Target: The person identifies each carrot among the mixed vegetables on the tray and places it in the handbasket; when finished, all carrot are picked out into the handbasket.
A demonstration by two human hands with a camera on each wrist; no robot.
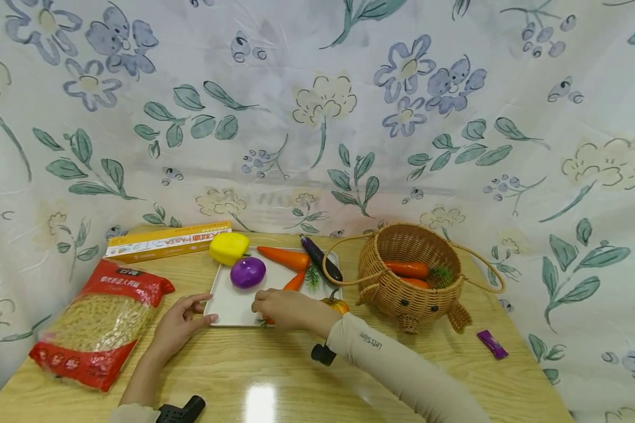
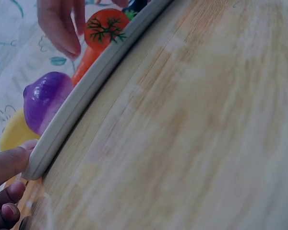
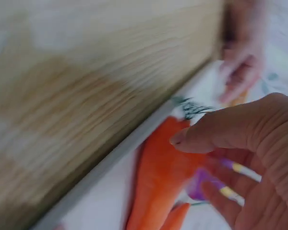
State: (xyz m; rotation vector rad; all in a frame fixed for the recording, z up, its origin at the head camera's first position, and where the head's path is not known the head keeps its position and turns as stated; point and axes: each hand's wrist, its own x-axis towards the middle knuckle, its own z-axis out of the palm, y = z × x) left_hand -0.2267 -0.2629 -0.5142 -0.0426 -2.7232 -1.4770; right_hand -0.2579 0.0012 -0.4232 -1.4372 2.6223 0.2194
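Observation:
My left hand (image 1: 180, 323) grips the near left corner of a white tray (image 1: 233, 305). In the left wrist view its thumb rests on the rim and the fingers curl beside it. Over the tray's near side is my right hand (image 1: 291, 308), fingers loosely bent. Beneath it lies an orange toy carrot (image 3: 158, 177) with a green top at the front rim. The right thumb is at this carrot, with the other fingers spread apart from it. Also on the tray are a purple onion-like vegetable (image 1: 248, 272), a yellow vegetable (image 1: 229, 248), more carrots (image 1: 283, 257), and an eggplant (image 1: 321, 258).
A wicker basket (image 1: 376, 299) holding carrots stands right of the tray, near a small pumpkin (image 1: 338, 305). A pasta bag (image 1: 100, 323) lies left, with a pasta box (image 1: 169, 242) behind. A purple wrapped sweet (image 1: 492, 344) is far right.

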